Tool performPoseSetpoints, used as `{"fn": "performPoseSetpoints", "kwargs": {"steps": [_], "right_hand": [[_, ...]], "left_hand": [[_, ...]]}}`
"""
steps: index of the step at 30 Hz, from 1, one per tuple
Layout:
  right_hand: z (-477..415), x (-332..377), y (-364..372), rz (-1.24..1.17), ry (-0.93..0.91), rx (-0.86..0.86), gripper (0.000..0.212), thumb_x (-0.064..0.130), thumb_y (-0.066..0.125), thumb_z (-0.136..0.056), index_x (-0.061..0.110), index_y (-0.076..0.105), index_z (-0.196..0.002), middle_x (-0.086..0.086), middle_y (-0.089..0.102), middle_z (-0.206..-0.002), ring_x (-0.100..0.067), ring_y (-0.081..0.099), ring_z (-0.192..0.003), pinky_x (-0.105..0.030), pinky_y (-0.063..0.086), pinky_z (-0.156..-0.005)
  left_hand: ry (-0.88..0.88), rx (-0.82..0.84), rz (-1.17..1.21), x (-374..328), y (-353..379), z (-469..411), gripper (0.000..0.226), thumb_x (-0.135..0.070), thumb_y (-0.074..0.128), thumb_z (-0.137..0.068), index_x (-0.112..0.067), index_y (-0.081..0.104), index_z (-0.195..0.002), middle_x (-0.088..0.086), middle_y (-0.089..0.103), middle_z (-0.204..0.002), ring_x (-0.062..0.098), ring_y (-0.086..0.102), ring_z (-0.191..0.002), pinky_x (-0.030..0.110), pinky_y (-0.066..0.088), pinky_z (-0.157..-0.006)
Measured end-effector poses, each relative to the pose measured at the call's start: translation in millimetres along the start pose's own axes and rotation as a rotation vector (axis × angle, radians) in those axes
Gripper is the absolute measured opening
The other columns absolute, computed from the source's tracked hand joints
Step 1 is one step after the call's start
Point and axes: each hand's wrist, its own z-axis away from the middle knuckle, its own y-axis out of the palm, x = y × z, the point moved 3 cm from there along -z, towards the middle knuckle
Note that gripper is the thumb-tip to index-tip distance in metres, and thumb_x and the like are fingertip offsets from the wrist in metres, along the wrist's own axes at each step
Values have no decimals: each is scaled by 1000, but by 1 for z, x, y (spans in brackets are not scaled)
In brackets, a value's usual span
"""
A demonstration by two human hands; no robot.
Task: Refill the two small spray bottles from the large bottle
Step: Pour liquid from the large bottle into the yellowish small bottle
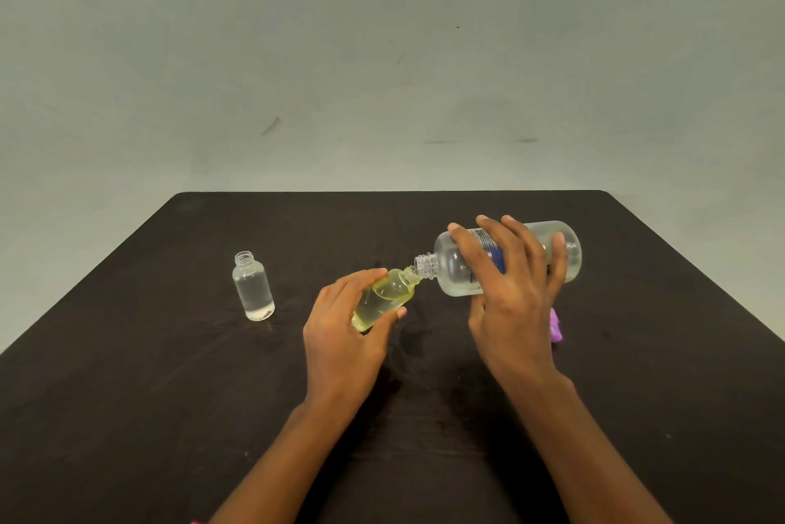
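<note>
We see the right hand (509,294) gripping the tipped large bottle (458,268), neck meeting the yellow small bottle (384,298) gripped by the left hand (344,332); 1 clear small bottle (253,288) stands left.

Bare staged setup, likely a plain room or recording corner; type of building can't be told. Dark matte table (212,396) pushed close to a pale grey-green painted wall (382,56) with scuffs and small marks. Table's far corners rounded, top worn and smudged. No furniture, shelving or equipment visible. Only small items on it: clear small bottle (253,288) toward the left edge, purple object (555,326) toward the right edge.
</note>
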Motion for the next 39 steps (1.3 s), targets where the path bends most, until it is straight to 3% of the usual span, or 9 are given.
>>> {"fn": "performPoseSetpoints", "kwargs": {"steps": [11,27,39], "right_hand": [[0,0,0,2,3,-7,87,-17,69,-61,29,48,-131,-6,55,-129,-25,39,-129,-48,4,-116],[0,0,-1,-7,4,-3,86,-17,70,-62,30,47,-131,-6,55,-130,-24,38,-129,-46,2,-116],[0,0,-1,5,3,19,90,-17,71,-61,31,45,-132,-5,54,-131,-24,38,-130,-46,0,-117]], "left_hand": [[-4,6,0,0,0,1,48,-15,83,-66,-30,65,-108,-20,63,-103,2,56,-98,20,46,-86],[8,-3,21,0,0,0,47,-22,79,-66,-37,61,-107,-26,61,-102,1,56,-98,16,43,-86],[6,-1,18,0,0,0,48,-17,82,-65,-33,64,-106,-23,62,-102,2,57,-97,17,44,-86]]}}
